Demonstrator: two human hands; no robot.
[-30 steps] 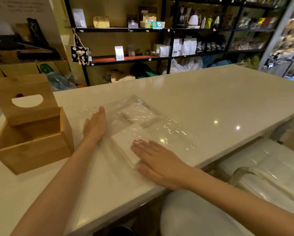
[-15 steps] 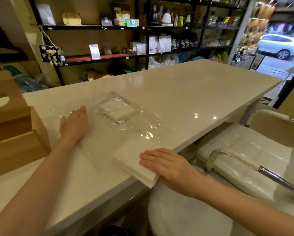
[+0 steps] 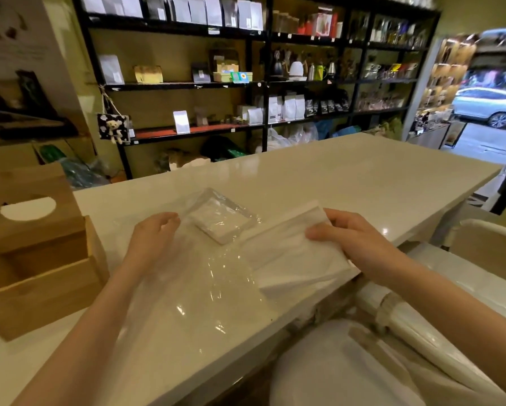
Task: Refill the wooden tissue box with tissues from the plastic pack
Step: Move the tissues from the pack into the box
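Note:
An open wooden tissue box (image 3: 49, 284) sits at the left of the white counter (image 3: 348, 177), its lid with an oval slot (image 3: 26, 206) raised at the back. A clear plastic pack (image 3: 216, 276) lies crumpled in the middle, with a small remaining wad of tissues (image 3: 221, 222) inside its far end. My left hand (image 3: 155, 238) grips the pack's left side. My right hand (image 3: 354, 238) holds a white stack of tissues (image 3: 293, 253), lifted and tilted, out of the pack to the right.
A white padded chair (image 3: 465, 285) with a chrome armrest stands at the counter's right near edge. Black shelves (image 3: 246, 83) full of bags and kettles run behind the counter. A doorway at far right opens onto a street with a car (image 3: 489, 105).
My right hand slid the tissue stack out of the pack toward the counter's edge, then gripped and lifted it. My left hand went from flat to curled on the plastic.

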